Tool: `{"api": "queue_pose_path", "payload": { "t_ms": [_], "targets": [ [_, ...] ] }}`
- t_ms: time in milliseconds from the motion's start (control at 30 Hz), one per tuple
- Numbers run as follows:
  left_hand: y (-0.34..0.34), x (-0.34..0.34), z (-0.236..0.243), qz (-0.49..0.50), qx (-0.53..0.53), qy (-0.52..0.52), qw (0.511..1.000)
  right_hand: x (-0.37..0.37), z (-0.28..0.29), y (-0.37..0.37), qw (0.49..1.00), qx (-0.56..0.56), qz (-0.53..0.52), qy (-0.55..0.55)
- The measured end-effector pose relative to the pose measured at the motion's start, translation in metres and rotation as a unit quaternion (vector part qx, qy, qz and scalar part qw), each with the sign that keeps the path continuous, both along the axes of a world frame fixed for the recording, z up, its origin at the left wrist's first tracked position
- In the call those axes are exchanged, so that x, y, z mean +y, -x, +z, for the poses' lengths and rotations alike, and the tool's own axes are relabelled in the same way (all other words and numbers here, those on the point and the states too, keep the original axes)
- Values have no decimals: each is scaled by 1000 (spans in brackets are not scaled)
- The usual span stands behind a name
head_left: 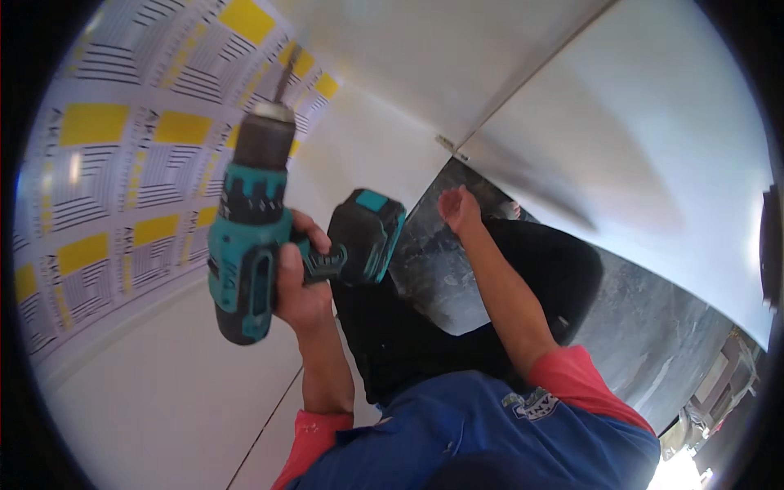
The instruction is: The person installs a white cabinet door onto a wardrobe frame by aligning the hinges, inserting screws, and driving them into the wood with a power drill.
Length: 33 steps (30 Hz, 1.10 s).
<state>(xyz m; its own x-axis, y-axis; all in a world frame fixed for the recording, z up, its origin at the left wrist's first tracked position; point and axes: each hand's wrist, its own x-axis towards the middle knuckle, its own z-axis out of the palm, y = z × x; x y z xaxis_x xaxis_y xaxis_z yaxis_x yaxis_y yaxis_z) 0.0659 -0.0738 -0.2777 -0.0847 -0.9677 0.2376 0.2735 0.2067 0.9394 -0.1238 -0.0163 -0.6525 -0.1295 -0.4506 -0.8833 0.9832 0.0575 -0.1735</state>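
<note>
My left hand (302,278) grips a teal and black cordless drill (253,278) by its handle, raised at the left of the head view. The drill's bit (285,75) points toward the top, and its battery pack (367,233) sticks out to the right. My right hand (457,208) is lower, in front of a white board, with fingers loosely bent and apart, holding nothing visible. Beneath my right forearm are my dark-clad knees.
A white panel covered in yellow-and-black patterned film (147,180) curves along the left. A white door panel (621,122) with a hinge (447,144) spans the upper right. White boards (163,392) lie lower left, and dark grey floor (637,327) shows at right.
</note>
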Motion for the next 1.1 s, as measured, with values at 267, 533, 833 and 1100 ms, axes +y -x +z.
{"api": "queue_pose_path", "payload": {
  "t_ms": [267, 533, 833, 1100],
  "targets": [
    [-35, -26, -156, -11, 115, -55, 992, -24, -88, -26, 987, 68, -143, 13],
    [-27, -52, -262, 12, 139, -188, 972, -31, -111, -11, 966, 42, -239, 87],
    [-21, -53, -330, 2, 144, -331, 933, -74, -109, -26, 960, 250, 83, 98],
    [-28, -57, -364, 2, 124, -371, 920, -116, -96, -33, 887, 452, -9, -95]
  ]
}}
